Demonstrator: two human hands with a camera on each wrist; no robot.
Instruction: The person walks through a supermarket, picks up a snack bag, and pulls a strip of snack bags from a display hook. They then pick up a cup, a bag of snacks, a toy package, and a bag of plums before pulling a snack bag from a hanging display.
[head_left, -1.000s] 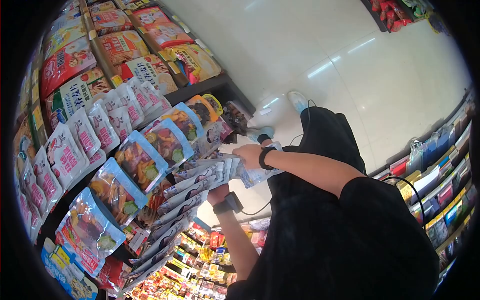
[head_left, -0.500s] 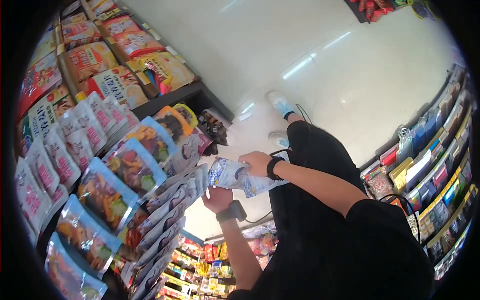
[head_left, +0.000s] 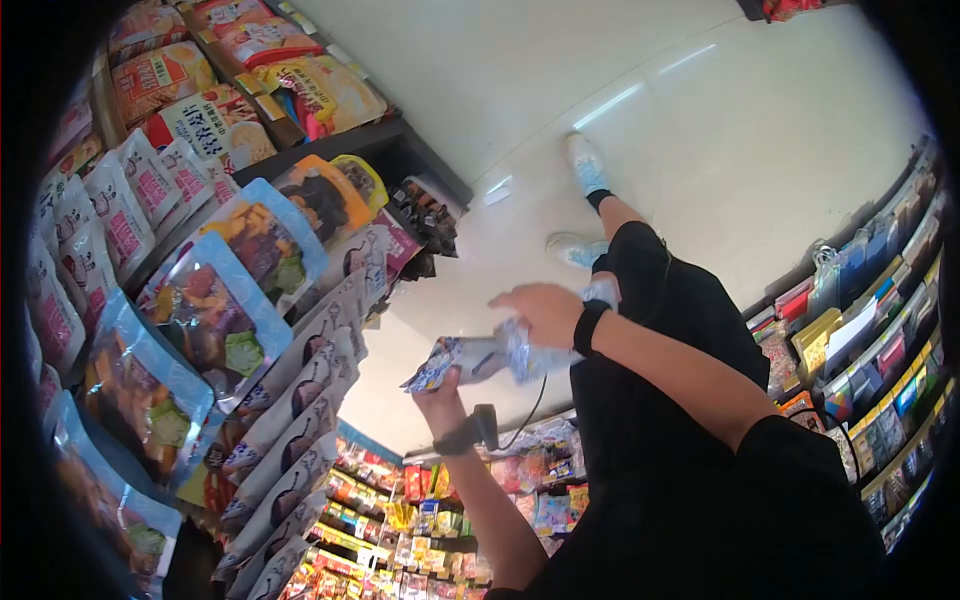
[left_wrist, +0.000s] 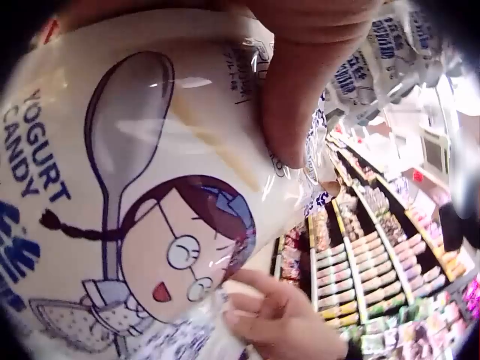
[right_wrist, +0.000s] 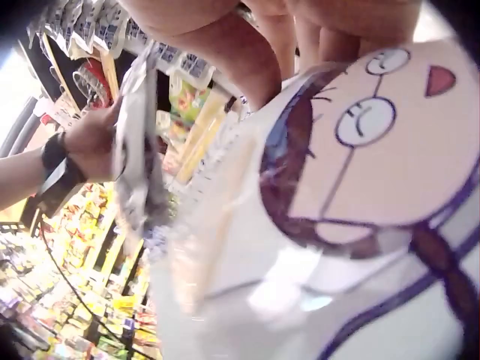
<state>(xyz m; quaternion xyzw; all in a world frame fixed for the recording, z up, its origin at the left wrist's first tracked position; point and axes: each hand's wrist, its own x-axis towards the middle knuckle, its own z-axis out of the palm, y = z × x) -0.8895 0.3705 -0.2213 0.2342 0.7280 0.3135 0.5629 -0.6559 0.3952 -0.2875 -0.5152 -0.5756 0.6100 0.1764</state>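
Two-handed hold on yogurt candy bags (head_left: 475, 358) at mid-frame, left hand (head_left: 440, 398) pinching below, right hand (head_left: 545, 312) curled on top; next likely needs squaring the bunch.

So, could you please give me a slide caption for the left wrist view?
Left hand gripping a yogurt candy packet, stocked shop shelves behind.

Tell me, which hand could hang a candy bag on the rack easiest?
Left, probably. The left hand grips the yogurt candy bags at the end nearest the rack of hanging bags; the right hand holds the far end.
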